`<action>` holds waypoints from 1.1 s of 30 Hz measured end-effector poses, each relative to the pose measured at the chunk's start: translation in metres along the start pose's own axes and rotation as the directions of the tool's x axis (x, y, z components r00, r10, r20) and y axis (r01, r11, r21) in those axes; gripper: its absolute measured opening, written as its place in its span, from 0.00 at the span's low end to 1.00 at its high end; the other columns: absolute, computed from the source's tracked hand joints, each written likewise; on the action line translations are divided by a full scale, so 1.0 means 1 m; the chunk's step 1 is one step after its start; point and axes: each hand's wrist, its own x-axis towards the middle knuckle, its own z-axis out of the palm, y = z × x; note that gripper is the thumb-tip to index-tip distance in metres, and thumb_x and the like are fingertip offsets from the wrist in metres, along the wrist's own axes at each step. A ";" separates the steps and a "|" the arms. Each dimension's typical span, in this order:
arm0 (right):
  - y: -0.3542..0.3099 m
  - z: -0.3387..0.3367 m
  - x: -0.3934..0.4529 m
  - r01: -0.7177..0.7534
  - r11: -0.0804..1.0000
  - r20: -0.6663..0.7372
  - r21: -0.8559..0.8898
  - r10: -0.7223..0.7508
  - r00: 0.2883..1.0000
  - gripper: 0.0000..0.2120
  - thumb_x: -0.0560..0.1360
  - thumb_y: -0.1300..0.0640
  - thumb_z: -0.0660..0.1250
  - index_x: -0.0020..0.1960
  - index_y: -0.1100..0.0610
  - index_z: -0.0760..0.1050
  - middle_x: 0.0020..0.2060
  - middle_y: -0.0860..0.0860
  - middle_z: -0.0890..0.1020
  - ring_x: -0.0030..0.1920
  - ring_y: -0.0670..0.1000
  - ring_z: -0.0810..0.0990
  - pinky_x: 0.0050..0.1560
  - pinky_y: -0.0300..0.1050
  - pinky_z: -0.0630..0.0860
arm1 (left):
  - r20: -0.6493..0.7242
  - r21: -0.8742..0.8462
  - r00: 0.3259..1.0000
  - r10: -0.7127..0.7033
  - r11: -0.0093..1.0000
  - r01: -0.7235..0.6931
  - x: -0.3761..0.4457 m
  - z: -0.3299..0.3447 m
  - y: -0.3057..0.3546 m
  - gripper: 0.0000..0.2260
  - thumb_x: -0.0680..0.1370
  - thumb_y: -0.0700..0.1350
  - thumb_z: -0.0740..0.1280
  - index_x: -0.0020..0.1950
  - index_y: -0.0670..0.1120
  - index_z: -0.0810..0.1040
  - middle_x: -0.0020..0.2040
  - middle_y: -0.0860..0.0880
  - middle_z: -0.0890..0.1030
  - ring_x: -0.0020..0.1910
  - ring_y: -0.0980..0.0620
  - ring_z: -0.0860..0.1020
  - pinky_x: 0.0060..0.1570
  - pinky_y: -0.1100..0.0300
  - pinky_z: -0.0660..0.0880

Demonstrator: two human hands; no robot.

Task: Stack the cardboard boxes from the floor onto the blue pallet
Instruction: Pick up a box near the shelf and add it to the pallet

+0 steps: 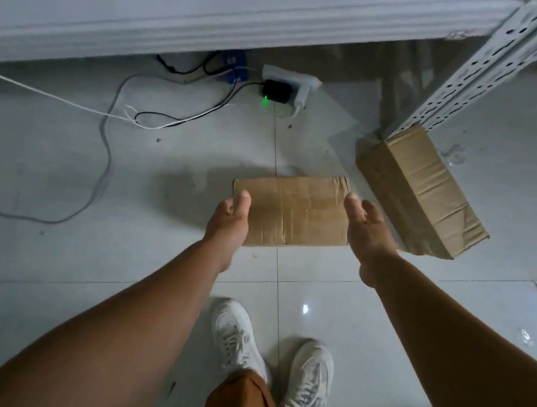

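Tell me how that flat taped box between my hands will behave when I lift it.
The flat cardboard box looks shallow and creased, so it may flex a little if lifted by one end. Its wide, low shape seems unlikely to tip. Glossy tape on top could be slick; the left hand and right hand at its short sides suit it.

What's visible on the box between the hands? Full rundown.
The cardboard box is plain brown, flat and rectangular, its top sealed with clear glossy tape along the seams and creased in places. It sits low over the pale tiled floor; whether it is lifted cannot be told. The left hand is at its left edge, the right hand at its right edge, thumbs up. It lies apart from the second box.
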 end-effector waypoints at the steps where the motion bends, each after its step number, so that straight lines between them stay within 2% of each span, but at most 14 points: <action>1: 0.006 0.005 0.014 -0.009 1.000 0.002 -0.011 0.009 1.000 0.31 0.78 0.37 0.55 0.77 0.46 0.54 0.75 0.53 0.63 0.70 0.59 0.67 0.67 0.55 0.64 | 0.002 0.012 1.000 -0.016 1.000 0.016 0.015 0.007 -0.004 0.28 0.80 0.63 0.51 0.75 0.49 0.64 0.73 0.46 0.68 0.68 0.44 0.69 0.58 0.57 0.64; 3: 0.015 0.014 0.043 -0.017 1.000 -0.007 -0.013 0.017 1.000 0.33 0.77 0.37 0.58 0.78 0.45 0.51 0.75 0.54 0.63 0.70 0.60 0.68 0.66 0.55 0.65 | 0.009 0.018 0.999 -0.046 0.999 0.046 0.040 0.021 -0.011 0.31 0.79 0.65 0.52 0.77 0.50 0.60 0.74 0.46 0.66 0.69 0.42 0.69 0.66 0.52 0.66; 5: 0.023 0.023 0.069 -0.008 1.000 -0.032 -0.011 0.008 0.999 0.36 0.76 0.38 0.61 0.78 0.46 0.49 0.75 0.54 0.62 0.71 0.60 0.67 0.65 0.53 0.66 | -0.004 -0.001 1.000 -0.026 1.000 0.026 0.061 0.034 -0.017 0.32 0.78 0.64 0.57 0.78 0.50 0.58 0.75 0.48 0.64 0.70 0.43 0.68 0.69 0.49 0.66; 7: 0.031 0.029 0.092 0.000 1.000 -0.056 -0.031 -0.001 0.998 0.38 0.75 0.38 0.64 0.78 0.46 0.50 0.75 0.54 0.62 0.71 0.60 0.66 0.63 0.53 0.67 | -0.064 -0.019 0.997 0.053 0.998 -0.055 0.081 0.044 -0.024 0.33 0.75 0.62 0.64 0.75 0.48 0.63 0.72 0.48 0.68 0.68 0.44 0.71 0.68 0.51 0.68; 9: 0.039 0.033 0.110 -0.006 0.999 -0.073 -0.052 0.002 0.997 0.38 0.73 0.38 0.66 0.77 0.46 0.52 0.73 0.54 0.65 0.68 0.59 0.68 0.58 0.51 0.69 | -0.104 -0.031 0.993 0.052 0.998 -0.055 0.097 0.048 -0.030 0.33 0.73 0.61 0.69 0.72 0.47 0.65 0.67 0.47 0.71 0.64 0.44 0.74 0.65 0.51 0.71; 12: 0.047 0.037 0.127 -0.015 0.998 -0.089 -0.057 0.009 0.996 0.38 0.72 0.40 0.69 0.75 0.48 0.56 0.67 0.53 0.69 0.61 0.57 0.72 0.54 0.49 0.70 | -0.059 -0.037 0.998 0.002 0.999 -0.004 0.114 0.048 -0.041 0.35 0.72 0.60 0.71 0.73 0.48 0.63 0.67 0.47 0.73 0.64 0.44 0.73 0.64 0.49 0.72; 16: 0.052 0.040 0.131 -0.008 0.998 -0.114 -0.069 0.001 0.994 0.35 0.71 0.44 0.72 0.72 0.50 0.61 0.59 0.52 0.72 0.54 0.55 0.72 0.50 0.49 0.71 | -0.018 -0.073 1.000 0.008 0.997 -0.009 0.120 0.047 -0.051 0.36 0.72 0.58 0.72 0.75 0.50 0.61 0.66 0.48 0.73 0.64 0.45 0.72 0.64 0.48 0.72; 21: 0.039 0.038 0.104 -0.016 0.998 -0.100 -0.061 0.009 0.995 0.33 0.72 0.46 0.72 0.71 0.49 0.62 0.56 0.50 0.71 0.53 0.54 0.73 0.48 0.48 0.72 | -0.007 -0.144 1.000 0.016 0.989 -0.017 0.100 0.027 -0.047 0.35 0.73 0.56 0.72 0.75 0.50 0.61 0.68 0.47 0.72 0.65 0.44 0.71 0.61 0.51 0.72; 27: -0.004 0.034 0.038 0.043 0.998 -0.092 -0.038 -0.047 0.995 0.35 0.72 0.47 0.72 0.73 0.49 0.60 0.58 0.50 0.70 0.55 0.53 0.71 0.51 0.49 0.72 | -0.060 -0.191 0.997 0.039 0.980 -0.049 0.043 -0.019 -0.020 0.33 0.74 0.56 0.70 0.75 0.49 0.61 0.68 0.47 0.71 0.66 0.43 0.71 0.59 0.50 0.72; 30: -0.029 0.029 -0.002 0.076 0.996 -0.094 -0.054 -0.080 0.992 0.35 0.71 0.47 0.73 0.73 0.50 0.61 0.61 0.53 0.71 0.57 0.55 0.72 0.56 0.51 0.73 | -0.095 -0.211 0.994 0.049 0.975 -0.068 0.005 -0.049 -0.004 0.33 0.74 0.56 0.71 0.75 0.49 0.62 0.67 0.47 0.72 0.64 0.44 0.72 0.59 0.50 0.74; 33: -0.057 0.026 -0.048 0.108 0.992 -0.045 -0.059 -0.110 0.993 0.36 0.72 0.47 0.72 0.74 0.50 0.60 0.63 0.54 0.71 0.58 0.57 0.72 0.55 0.52 0.73 | -0.144 -0.229 0.988 0.061 0.969 -0.093 -0.038 -0.084 0.010 0.33 0.74 0.57 0.70 0.74 0.49 0.63 0.67 0.47 0.72 0.64 0.44 0.73 0.59 0.51 0.74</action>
